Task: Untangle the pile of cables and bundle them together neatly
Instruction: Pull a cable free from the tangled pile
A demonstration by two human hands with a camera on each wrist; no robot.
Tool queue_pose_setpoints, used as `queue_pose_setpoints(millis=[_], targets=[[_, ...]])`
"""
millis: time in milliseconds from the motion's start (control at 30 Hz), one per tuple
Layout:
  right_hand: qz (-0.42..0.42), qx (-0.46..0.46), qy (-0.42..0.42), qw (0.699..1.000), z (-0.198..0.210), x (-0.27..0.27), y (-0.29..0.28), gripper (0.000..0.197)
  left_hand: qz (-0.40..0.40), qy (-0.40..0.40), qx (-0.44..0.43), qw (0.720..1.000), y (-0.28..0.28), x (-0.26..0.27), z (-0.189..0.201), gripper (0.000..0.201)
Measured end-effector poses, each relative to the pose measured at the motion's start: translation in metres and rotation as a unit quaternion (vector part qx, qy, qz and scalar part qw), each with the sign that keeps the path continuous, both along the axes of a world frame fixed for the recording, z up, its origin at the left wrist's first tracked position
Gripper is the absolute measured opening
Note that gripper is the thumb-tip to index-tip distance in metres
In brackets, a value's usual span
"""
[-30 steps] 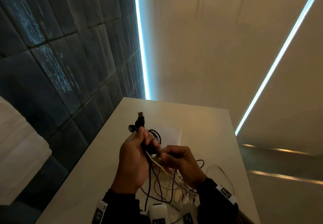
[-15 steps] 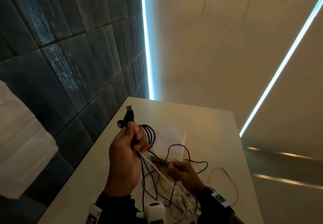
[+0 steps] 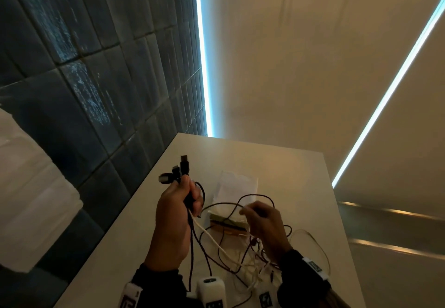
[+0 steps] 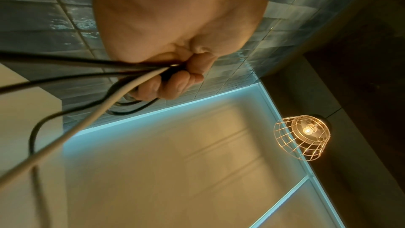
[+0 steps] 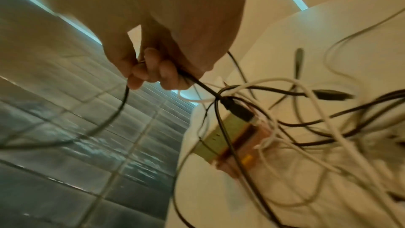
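- No readable words, brand names or numbers are showing anywhere in these views.
- The white wrist bands [image 3: 315, 267] are carrying black square marker patterns, too small and blurred to read as text.
- The white devices [image 3: 212, 291] below the wrist bands are showing similar black patterns, likewise unreadable.

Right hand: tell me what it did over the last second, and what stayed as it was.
The right hand moved away from the left hand toward the right, drawing a thin black cable out of the tangle on the table. The left hand kept gripping the gathered plug ends, raised above the table.
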State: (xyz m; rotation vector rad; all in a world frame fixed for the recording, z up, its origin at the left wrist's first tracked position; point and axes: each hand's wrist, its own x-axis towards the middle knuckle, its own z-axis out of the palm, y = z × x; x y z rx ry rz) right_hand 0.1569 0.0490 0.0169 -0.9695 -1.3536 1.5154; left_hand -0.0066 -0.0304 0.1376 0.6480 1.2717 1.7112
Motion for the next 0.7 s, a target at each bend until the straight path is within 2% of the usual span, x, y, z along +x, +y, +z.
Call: queue_pose_setpoints(millis=[133, 233, 300, 467, 600, 700], targets=[[0.019, 0.055, 0.066, 0.996, 0.037, -0.008, -0.002, 0.014, -0.006, -0.005, -0.064, 0.998, 0.007, 0.014, -0.01, 0.031], [0.077, 0.09, 0.092, 0.989, 0.057, -0.012, -0.012, 0.011, -0.02, 0.0, -0.096, 0.995, 0.01, 0.023, -0.013, 0.034], [0.122, 0.087, 0.096, 0.984, 0.062, -0.013, -0.017, 0.009, -0.038, -0.032, -0.089, 0.995, 0.01, 0.025, -0.012, 0.036], [0.155, 0.057, 0.058, 0.985, 0.049, -0.013, -0.017, 0.01, -0.05, -0.151, 0.012, 0.987, 0.01, 0.02, -0.006, 0.031], [0.169, 0.036, 0.031, 0.984, 0.025, -0.011, -0.012, 0.025, -0.038, -0.133, 0.039, 0.99, 0.01, 0.021, -0.008, 0.03], [0.173, 0.041, -0.004, 0.984, 0.011, -0.011, -0.012, 0.028, -0.025, -0.115, 0.045, 0.992, 0.009, 0.019, -0.011, 0.03]])
